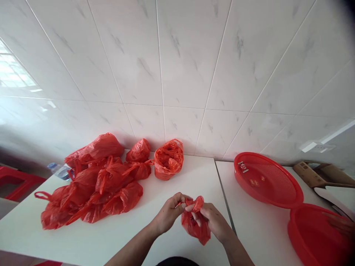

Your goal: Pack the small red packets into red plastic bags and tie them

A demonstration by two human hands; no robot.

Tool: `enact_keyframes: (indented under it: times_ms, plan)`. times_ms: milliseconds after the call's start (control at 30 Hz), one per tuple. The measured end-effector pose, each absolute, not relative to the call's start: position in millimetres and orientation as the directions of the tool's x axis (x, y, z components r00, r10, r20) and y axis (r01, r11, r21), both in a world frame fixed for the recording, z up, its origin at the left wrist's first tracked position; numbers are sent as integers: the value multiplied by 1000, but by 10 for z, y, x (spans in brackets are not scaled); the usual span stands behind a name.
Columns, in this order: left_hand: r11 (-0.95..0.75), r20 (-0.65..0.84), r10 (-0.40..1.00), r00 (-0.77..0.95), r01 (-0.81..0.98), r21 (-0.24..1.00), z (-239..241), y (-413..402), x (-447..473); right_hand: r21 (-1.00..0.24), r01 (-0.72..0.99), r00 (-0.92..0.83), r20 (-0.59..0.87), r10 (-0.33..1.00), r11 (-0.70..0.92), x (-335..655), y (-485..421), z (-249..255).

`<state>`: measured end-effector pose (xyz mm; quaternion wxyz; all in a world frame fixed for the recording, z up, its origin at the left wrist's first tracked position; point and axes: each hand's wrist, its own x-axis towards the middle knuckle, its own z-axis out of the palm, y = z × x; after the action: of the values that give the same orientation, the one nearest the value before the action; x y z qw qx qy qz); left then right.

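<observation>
While we grip the gathered top of a small red plastic bag (pixel 198 229) with both hands, its body hangs just below our fingers, over the near part of the counter (pixel 163 195); whether its bottom touches the surface we cannot tell. Our left hand (pixel 170 212) pinches the twisted plastic from one side, and our right hand (pixel 215 220) grasps it from the other, fingers curled around the neck. Beyond them, toward the wall (pixel 180 66), we have an open red bag (pixel 165 175) with crumpled red plastic inside. To its left lies a heap of filled red bags (pixel 111 179), with a clear bottle (pixel 61 171) behind its far edge. On our right, past a seam, two red baskets (pixel 246 186) sit near a cardboard box (pixel 310 176).
</observation>
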<state>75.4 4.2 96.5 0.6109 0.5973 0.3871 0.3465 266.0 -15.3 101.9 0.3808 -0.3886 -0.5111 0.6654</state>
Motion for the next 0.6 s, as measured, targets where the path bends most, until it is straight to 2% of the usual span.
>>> enact_keyframes:
  times_ms: [67,167,267,333,433,533,600]
  plan:
    - [129,-118,867,484,11,992,934,54,765,-988,-9,-431,-134,892,-152,2710,-156,1092]
    - [143,-166,899,404,86,986,924,68,814,-982,158,-387,-158,909,-103,2728,-125,1100]
    - [125,-182,923,338,184,975,943,60,875,-915,401,-145,-116,983,-48,2701,-51,960]
    - [113,-187,925,331,232,966,949,41,909,-865,498,-23,-83,996,-61,2672,-13,849]
    - [108,-197,934,299,289,951,926,13,932,-900,411,-18,-165,986,-143,2621,-25,753]
    - [107,-210,940,270,350,931,877,-12,904,-971,138,-154,-217,964,-197,2594,-86,717]
    - [95,-222,936,274,411,907,836,-39,852,-971,-26,-215,-228,950,-238,2615,-103,660]
